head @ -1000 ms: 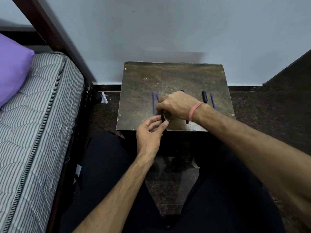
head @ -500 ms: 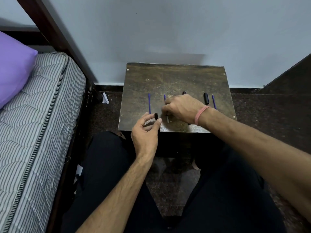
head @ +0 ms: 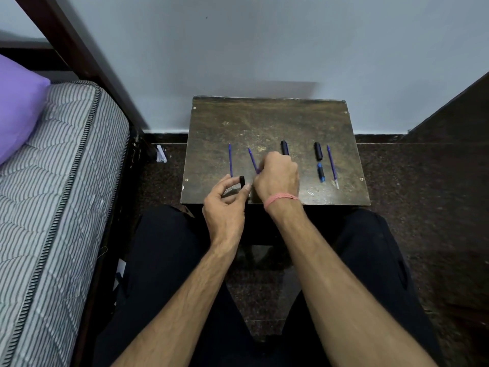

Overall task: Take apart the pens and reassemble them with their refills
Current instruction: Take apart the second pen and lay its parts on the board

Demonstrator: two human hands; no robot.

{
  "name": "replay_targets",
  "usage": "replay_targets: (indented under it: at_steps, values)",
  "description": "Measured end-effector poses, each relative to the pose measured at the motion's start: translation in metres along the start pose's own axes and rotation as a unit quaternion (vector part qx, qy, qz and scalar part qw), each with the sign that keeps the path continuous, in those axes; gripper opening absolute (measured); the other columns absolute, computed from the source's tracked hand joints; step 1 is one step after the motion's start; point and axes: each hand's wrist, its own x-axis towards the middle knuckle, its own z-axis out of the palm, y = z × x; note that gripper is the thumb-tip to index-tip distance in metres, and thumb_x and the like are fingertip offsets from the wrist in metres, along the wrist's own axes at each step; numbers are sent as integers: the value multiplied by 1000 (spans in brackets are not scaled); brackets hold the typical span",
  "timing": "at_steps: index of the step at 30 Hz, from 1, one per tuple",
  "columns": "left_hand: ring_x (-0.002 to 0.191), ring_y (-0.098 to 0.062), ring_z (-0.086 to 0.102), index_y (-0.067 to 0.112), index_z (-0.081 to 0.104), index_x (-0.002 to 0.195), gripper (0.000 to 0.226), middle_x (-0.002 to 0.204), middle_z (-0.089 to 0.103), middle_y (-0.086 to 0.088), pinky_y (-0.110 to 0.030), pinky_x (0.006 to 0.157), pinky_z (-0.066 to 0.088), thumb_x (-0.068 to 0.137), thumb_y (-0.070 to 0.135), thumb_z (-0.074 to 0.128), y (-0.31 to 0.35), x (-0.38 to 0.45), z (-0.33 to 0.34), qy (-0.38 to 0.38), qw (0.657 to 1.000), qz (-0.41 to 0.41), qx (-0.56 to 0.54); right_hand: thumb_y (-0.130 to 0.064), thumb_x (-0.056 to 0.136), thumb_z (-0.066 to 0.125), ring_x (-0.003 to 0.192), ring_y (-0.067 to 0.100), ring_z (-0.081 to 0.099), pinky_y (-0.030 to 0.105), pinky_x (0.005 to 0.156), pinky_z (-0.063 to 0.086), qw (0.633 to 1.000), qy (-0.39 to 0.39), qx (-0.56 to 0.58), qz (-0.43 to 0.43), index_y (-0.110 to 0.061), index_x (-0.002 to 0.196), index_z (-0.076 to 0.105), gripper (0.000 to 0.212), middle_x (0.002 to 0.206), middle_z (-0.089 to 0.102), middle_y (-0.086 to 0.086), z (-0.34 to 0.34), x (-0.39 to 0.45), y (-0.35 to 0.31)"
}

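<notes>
**Pens half stripped, parts laid out on the small table**

Pinched between thumb and fingertip of the left hand point(head: 225, 205) is a short black cap point(head: 241, 180), held upright just above the near edge of the table point(head: 264, 120). Closed into a loose fist, the right hand point(head: 277, 176) grips a thin purple refill point(head: 252, 160) at its lower end; a black barrel point(head: 284, 147) pokes out beyond the knuckles, though whether the fist holds it too I cannot tell.

Going by the layout, dismantling looks well advanced and reassembly not yet begun. A second refill point(head: 230, 160) lies bare to the left. On the right, well apart, sit a second barrel point(head: 318, 151), a blue grip piece point(head: 321, 172) and a third refill point(head: 332, 165) with a clear tip, all separate.

That tabletop is dark, worn, scuffed wood. Refills are slim, straight plastic rods; barrels are stubby matte cylinders.
</notes>
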Motion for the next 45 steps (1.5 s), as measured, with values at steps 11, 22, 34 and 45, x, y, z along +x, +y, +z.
replay_targets:
  at_steps: [11, 22, 34, 45]
  values:
    - [88, -14, 88, 45, 85, 98, 27, 122, 78, 7, -50, 93, 72, 92, 21, 96, 2, -1, -1, 6, 1000, 18, 1, -32, 72, 88, 71, 17, 77, 27, 69, 59, 980, -102, 168, 31, -20, 73, 80, 15, 66, 77, -2, -9, -16, 43]
    - [95, 4, 83, 33, 89, 114, 21, 107, 87, 26, -11, 81, 60, 94, 27, 94, -7, -15, 14, -139, 985, 58, 87, -3, 108, 62, 97, 28, 81, 34, 89, 67, 701, -118, 701, 64, -11, 102, 77, 18, 106, 80, 17, -27, -30, 108]
    - [97, 3, 84, 35, 88, 112, 22, 104, 87, 24, -12, 84, 60, 93, 25, 94, -12, -17, 19, -162, 981, 60, 90, -8, 108, 67, 87, 21, 80, 34, 83, 68, 786, -108, 609, 0, -7, 116, 75, 12, 104, 81, 16, -13, -28, 110]
    - [97, -2, 86, 48, 88, 106, 26, 103, 89, 20, -17, 84, 64, 94, 26, 93, -12, -16, 19, -188, 978, 68, 58, -24, 98, 82, 83, 16, 78, 38, 82, 68, 844, -81, 527, -59, -23, 116, 84, 18, 93, 82, 9, -14, -32, 110]
